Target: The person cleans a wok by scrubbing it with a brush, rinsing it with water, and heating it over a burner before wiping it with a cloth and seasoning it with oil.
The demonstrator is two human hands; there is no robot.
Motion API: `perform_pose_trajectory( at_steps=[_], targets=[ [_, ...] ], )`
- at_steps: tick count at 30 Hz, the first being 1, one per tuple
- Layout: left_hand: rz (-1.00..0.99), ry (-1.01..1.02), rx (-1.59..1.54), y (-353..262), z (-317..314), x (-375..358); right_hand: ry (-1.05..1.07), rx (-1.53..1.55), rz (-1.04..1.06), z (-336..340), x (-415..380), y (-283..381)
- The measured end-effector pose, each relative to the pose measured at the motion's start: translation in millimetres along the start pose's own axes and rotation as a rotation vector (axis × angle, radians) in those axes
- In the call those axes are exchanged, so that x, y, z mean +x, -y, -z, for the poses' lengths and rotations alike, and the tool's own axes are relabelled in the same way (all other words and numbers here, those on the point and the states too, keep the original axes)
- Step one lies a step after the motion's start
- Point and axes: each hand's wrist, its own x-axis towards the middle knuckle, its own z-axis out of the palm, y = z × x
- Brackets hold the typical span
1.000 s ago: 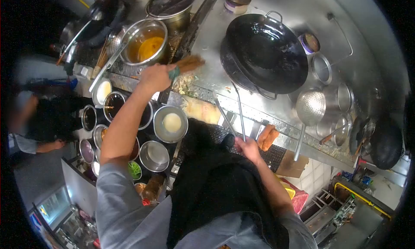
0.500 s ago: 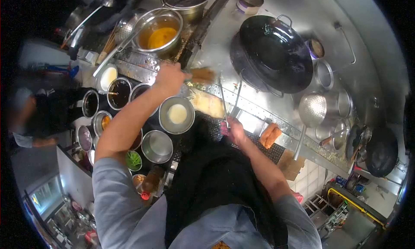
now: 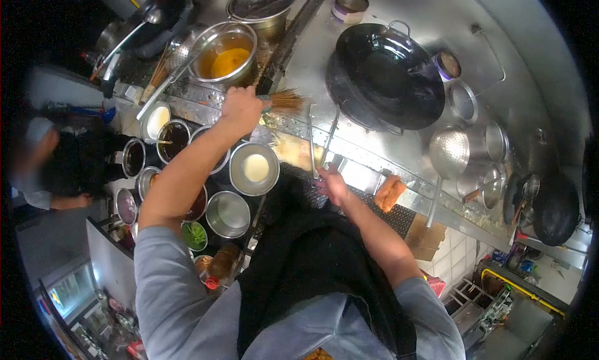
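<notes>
My left hand point(image 3: 242, 110) is closed around the handle of a bamboo brush point(image 3: 286, 101), whose bristles point right over the steel counter. My right hand point(image 3: 332, 185) has its fingers wrapped round the lower end of metal tongs point(image 3: 323, 141). Those tongs point up and away, their two arms apart with nothing visible between the tips. A pale, flat piece point(image 3: 292, 150) lies on the counter edge between my hands, beside the tongs. The large black wok point(image 3: 393, 76) rests right of the brush.
Sauce containers point(image 3: 173, 139) and bowls point(image 3: 254, 167) stand at left. A pot of yellow liquid point(image 3: 226, 59) is behind them. Fried food point(image 3: 390, 193), a perforated ladle point(image 3: 449, 152) and steel pots point(image 3: 485, 141) sit at right. A co-worker point(image 3: 59, 163) stands far left.
The brush was blurred by motion and now shows sharply, its bristles slightly higher. The tongs have shifted slightly left with my right hand. The whole view has moved a little.
</notes>
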Motion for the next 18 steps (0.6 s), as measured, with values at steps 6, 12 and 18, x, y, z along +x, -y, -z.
perform_pose_trajectory(
  at_steps=[6,12,18],
  targets=[
    [0.065,0.163,-0.087,5.3,-7.1,5.8,0.006,-0.034,0.267,43.7,-72.3,3.0],
    [0.33,-0.076,-0.386,-5.9,19.9,-50.9,-1.07,-0.145,0.925,210.5,-189.1,-43.6],
    [0.573,-0.529,-1.215,-100.1,9.2,-100.2,-1.257,0.631,0.688,450.0,-205.1,-31.5]
  ],
)
